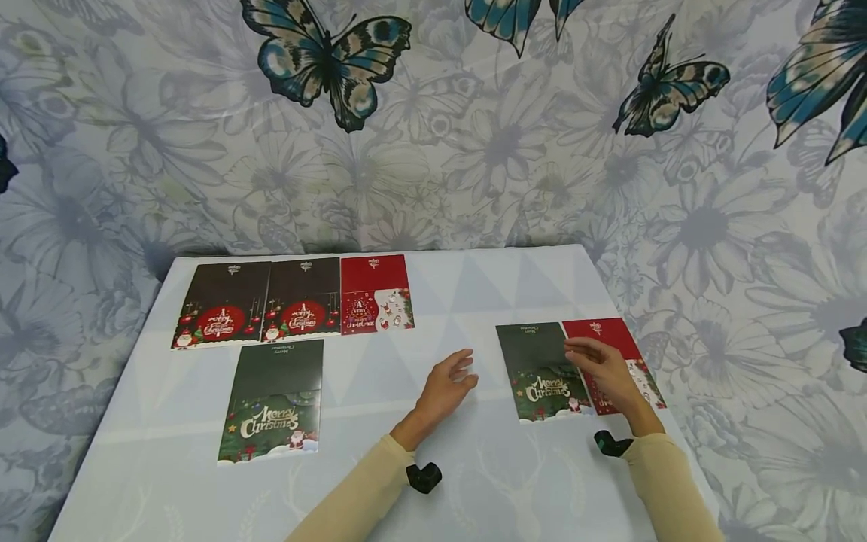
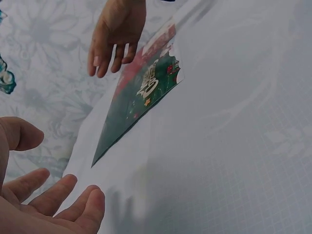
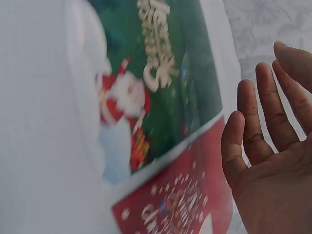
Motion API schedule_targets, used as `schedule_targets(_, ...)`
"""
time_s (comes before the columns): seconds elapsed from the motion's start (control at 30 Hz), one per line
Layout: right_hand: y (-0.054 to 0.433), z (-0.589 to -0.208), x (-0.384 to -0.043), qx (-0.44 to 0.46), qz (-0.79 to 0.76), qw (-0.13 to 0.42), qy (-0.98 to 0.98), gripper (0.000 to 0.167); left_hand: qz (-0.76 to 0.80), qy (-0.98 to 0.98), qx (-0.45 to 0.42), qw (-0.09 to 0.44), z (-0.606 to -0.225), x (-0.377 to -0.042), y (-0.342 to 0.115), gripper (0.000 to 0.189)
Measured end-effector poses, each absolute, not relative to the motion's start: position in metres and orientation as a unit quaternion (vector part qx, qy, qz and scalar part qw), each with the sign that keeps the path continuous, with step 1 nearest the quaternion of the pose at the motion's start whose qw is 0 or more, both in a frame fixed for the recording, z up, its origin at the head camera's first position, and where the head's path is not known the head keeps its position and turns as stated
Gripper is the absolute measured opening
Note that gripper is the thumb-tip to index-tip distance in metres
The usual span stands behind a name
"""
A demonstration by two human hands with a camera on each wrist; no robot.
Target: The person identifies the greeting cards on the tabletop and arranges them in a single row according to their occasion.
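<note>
My right hand (image 1: 605, 369) is over the cards at the table's right side, its fingers loosely extended and holding nothing. Below it lie a red Christmas card (image 1: 609, 331) and, to the left, a green Merry Christmas card (image 1: 531, 354); their edges meet. In the right wrist view the fingers are spread beside the green card (image 3: 195, 63). My left hand (image 1: 445, 385) hovers above the bare tabletop left of these cards, fingers relaxed and slightly bent, nothing in them. A second green card (image 1: 274, 399) lies flat at the table's left.
Along the back left edge lie two dark Christmas cards (image 1: 226, 286) (image 1: 305, 282) and another red card (image 1: 374, 275) in a row. The table (image 1: 433, 339) has a pale patterned cloth. Behind it hangs a curtain (image 1: 474, 150) printed with flowers and butterflies.
</note>
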State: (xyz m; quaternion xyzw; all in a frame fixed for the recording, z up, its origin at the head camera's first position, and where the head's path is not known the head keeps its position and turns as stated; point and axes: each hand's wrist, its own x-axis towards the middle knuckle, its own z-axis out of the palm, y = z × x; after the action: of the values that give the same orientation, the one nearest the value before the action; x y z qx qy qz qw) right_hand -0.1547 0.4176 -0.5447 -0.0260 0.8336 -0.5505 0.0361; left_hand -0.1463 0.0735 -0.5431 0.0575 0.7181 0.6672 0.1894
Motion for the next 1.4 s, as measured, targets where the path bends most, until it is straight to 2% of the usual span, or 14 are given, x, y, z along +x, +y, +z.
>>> schedule_targets(0.37,0.458,-0.560,-0.130,0.035,-0.502,-0.001,0.864,0.044,0.670,0.716,0.069,0.184,-0.544,-0.144,0.077,0.053)
schedule_targets(0.6,0.472,-0.569,-0.126,0.093,-0.439,-0.023,0.893,0.043,0.677,0.708,0.072,0.187,-0.543,-0.143,0.076,0.054)
schedule_targets(0.83,0.478,-0.571,-0.124,0.144,-0.408,-0.021,0.901,0.049,0.685,0.699,0.072,0.193,-0.502,-0.134,0.065,0.050)
schedule_targets(1.07,0.483,-0.571,-0.126,0.151,-0.387,-0.043,0.908,0.043,0.682,0.702,0.069,0.195,-0.499,-0.136,0.065,0.049)
schedule_targets(1.4,0.491,-0.576,-0.129,0.157,-0.352,-0.014,0.923,0.047,0.671,0.716,0.065,0.182,-0.510,-0.137,0.071,0.050)
